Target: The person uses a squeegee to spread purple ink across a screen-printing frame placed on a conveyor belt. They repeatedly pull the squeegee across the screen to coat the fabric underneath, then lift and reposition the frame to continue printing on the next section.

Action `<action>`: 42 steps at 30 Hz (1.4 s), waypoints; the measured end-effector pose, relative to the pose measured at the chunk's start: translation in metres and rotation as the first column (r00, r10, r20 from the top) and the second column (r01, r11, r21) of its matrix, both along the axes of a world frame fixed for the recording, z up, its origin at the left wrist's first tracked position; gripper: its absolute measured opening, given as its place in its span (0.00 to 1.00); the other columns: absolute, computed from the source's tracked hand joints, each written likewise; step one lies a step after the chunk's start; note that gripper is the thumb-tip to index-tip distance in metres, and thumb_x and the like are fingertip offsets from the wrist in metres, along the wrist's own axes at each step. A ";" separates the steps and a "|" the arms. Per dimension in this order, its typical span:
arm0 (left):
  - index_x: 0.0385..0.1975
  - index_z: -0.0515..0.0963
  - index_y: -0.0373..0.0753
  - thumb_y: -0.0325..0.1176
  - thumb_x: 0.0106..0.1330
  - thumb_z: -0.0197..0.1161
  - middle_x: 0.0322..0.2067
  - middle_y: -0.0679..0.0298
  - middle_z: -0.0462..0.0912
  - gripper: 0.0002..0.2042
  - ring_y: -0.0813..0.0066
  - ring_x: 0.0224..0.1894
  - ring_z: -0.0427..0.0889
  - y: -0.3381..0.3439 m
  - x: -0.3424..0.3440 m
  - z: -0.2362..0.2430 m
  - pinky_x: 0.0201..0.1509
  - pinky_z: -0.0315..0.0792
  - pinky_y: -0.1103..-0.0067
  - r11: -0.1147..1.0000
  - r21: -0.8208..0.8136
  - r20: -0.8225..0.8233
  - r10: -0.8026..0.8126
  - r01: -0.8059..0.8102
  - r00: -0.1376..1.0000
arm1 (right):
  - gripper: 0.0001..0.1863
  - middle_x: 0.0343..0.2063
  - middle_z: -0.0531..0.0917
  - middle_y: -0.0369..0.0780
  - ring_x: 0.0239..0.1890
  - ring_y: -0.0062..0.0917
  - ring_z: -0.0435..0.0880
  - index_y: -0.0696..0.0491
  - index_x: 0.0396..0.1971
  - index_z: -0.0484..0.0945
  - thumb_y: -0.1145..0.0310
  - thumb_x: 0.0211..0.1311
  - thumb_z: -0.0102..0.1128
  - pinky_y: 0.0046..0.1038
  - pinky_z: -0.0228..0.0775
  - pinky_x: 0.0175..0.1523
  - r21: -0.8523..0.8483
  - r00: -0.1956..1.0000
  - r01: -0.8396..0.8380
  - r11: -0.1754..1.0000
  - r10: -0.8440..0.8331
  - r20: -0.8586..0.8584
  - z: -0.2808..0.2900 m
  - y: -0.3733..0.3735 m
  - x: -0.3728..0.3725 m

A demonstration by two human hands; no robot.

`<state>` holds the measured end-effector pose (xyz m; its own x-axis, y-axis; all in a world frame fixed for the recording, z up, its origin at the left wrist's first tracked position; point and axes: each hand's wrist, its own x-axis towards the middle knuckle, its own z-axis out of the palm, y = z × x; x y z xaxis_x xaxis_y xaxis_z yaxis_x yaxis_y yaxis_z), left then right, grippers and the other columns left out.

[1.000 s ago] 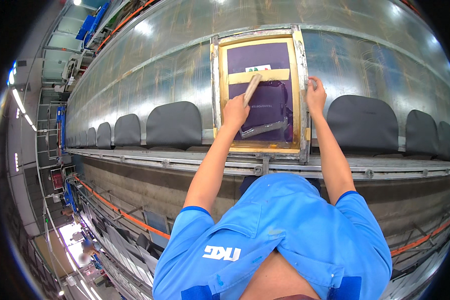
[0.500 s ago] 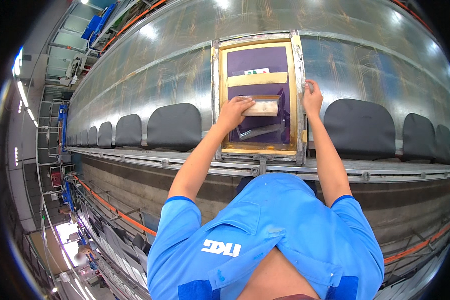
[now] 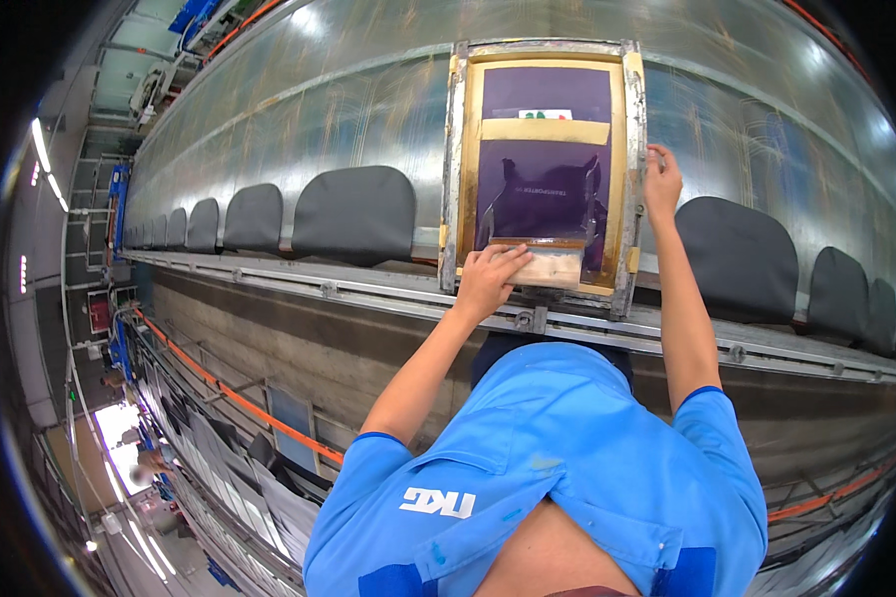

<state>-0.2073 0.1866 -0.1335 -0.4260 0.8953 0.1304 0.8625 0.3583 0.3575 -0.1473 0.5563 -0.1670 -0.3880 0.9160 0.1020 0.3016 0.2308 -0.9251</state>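
A screen-printing frame with a yellow border and a purple mesh lies on the long table in front of me. My left hand grips a wooden-handled squeegee at the near end of the mesh. My right hand presses on the frame's right rail. A yellow tape strip crosses the far part of the mesh. My blue shirt fills the lower middle of the view.
Dark grey fabric pieces lie in a row along the table to the left and to the right of the frame. A metal rail runs along the table's near edge. Below it are an orange bar and racks.
My left hand has pulled the squeegee from the far part of the mesh down to its near end. The right hand has stayed on the frame's right rail.
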 end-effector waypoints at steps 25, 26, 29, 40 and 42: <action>0.55 0.83 0.49 0.23 0.49 0.70 0.56 0.70 0.84 0.28 0.65 0.57 0.78 -0.247 -0.299 0.037 0.60 0.69 0.67 0.994 -0.112 0.205 0.013 0.011 0.979 | 0.11 0.20 0.74 0.33 0.23 0.16 0.68 0.49 0.47 0.83 0.63 0.73 0.56 0.26 0.62 0.30 -0.143 0.994 -0.095 0.985 0.087 -0.063 -0.011 -0.263 -0.251; 0.55 0.83 0.49 0.22 0.49 0.69 0.56 0.70 0.84 0.29 0.65 0.57 0.78 -0.256 -0.308 0.036 0.60 0.70 0.67 0.992 -0.125 0.220 0.015 0.013 0.975 | 0.11 0.20 0.75 0.33 0.23 0.16 0.68 0.49 0.47 0.84 0.63 0.73 0.56 0.26 0.62 0.30 -0.136 0.996 -0.079 0.988 0.074 -0.042 -0.011 -0.272 -0.260; 0.54 0.83 0.48 0.20 0.48 0.68 0.55 0.69 0.85 0.29 0.64 0.56 0.79 -0.275 -0.327 0.029 0.58 0.72 0.68 0.993 -0.113 0.175 0.042 -0.023 0.984 | 0.12 0.20 0.75 0.34 0.23 0.17 0.69 0.48 0.47 0.84 0.60 0.73 0.57 0.28 0.63 0.32 -0.139 0.997 -0.068 0.988 0.065 -0.028 -0.010 -0.290 -0.279; 0.57 0.82 0.51 0.22 0.48 0.69 0.59 0.72 0.82 0.31 0.67 0.59 0.78 -0.326 -0.295 0.012 0.57 0.73 0.69 0.990 -0.133 0.094 0.056 -0.043 0.994 | 0.14 0.28 0.84 0.45 0.34 0.40 0.83 0.48 0.50 0.82 0.59 0.73 0.53 0.40 0.72 0.48 -0.083 0.982 -0.020 0.996 0.035 0.188 -0.030 -0.303 -0.295; 0.57 0.82 0.51 0.22 0.50 0.68 0.59 0.72 0.82 0.30 0.66 0.59 0.78 -0.322 -0.289 0.007 0.57 0.72 0.68 0.993 -0.118 0.066 0.016 -0.008 0.998 | 0.15 0.32 0.85 0.48 0.38 0.42 0.84 0.48 0.52 0.81 0.59 0.73 0.53 0.41 0.72 0.51 -0.103 0.983 -0.049 0.994 0.066 0.173 -0.024 -0.295 -0.295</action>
